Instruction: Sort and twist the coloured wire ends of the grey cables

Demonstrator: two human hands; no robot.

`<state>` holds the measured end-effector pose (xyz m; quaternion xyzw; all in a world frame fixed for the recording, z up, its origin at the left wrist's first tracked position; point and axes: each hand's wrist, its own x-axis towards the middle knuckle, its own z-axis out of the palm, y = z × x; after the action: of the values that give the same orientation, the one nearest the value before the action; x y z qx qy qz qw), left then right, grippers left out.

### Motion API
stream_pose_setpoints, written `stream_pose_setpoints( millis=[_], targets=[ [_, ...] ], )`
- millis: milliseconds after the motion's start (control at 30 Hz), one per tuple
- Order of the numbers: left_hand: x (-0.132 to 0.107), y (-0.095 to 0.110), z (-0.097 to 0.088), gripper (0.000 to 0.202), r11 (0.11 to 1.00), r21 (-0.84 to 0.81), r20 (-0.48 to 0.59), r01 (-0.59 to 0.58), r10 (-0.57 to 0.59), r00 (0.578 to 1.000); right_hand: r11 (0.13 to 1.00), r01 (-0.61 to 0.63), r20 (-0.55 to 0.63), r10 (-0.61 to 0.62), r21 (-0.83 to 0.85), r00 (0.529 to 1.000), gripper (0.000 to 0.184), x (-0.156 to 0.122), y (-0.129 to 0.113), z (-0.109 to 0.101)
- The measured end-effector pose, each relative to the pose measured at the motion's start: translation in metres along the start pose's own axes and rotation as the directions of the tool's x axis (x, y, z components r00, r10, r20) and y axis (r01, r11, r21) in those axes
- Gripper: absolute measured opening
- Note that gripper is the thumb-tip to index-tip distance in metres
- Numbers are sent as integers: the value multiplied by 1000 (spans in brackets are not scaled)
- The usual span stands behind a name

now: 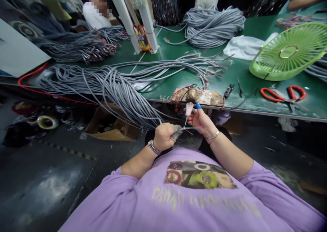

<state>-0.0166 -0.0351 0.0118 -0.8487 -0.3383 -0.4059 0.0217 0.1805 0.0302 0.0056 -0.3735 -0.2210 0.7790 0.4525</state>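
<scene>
My left hand (163, 136), with grey coverings on its fingertips, is closed around the end of a grey cable (181, 129). From that end come thin coloured wires (191, 127), red and green among them, and a pale strand pointing upward. They run to my right hand (200, 121), which grips them with bent fingers; its exact pinch is partly hidden. A blue wrap covers one of its fingertips, a pinkish-white one another. Just beyond my hands, at the table edge, a wooden block (204, 97) carries a small fixture with red and black leads.
A long bundle of grey cables (114, 82) hangs over the edge of the green table (171, 44). Red-handled scissors (283, 95), small black nippers (229, 90) and a green fan (288, 51) lie to the right. A cardboard box (112, 126) stands below; other people are across the table.
</scene>
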Motion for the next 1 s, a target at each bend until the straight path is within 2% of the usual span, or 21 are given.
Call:
stream_pose_setpoints(
  millis=[133,300,400,500,567,667,733,800,867,933,1000],
  targets=[
    [-14,7,-11,12,999,-44,-28,-4,3,1000,999,-40,-37,41,20,998,44,-3,4,-9],
    [-14,3,-13,15,994,-27,-51,108,-109,993,997,-75,-11,75,-29,997,31,-9,12,-19],
    [-5,-1,-9,17,993,-31,-75,114,-116,990,997,-59,25,61,-52,998,36,-9,9,-18],
    [6,-4,-2,19,991,-22,-87,130,-131,988,995,-43,56,48,-85,997,49,-8,-1,-11],
    [12,-6,3,21,990,-1,-90,139,-138,986,993,-27,56,34,-118,998,51,-6,-8,-5],
    [17,-7,10,21,989,22,-101,149,-146,984,984,56,57,-47,-168,997,49,-3,-11,3],
    [17,-6,13,22,987,24,-104,160,-157,982,967,166,34,-163,-191,986,49,-1,-8,5],
    [16,-6,15,23,986,29,-108,162,-158,981,936,285,-34,-298,-207,954,49,1,-4,5],
    [15,-5,17,23,987,47,-122,152,-146,982,915,350,-87,-373,-202,924,50,2,0,7],
    [13,-4,19,23,988,70,-132,138,-128,983,936,311,-84,-327,-166,941,53,3,2,10],
    [12,-4,21,23,987,85,-133,136,-124,983,973,202,-48,-208,-107,977,55,3,2,14]
  ],
)
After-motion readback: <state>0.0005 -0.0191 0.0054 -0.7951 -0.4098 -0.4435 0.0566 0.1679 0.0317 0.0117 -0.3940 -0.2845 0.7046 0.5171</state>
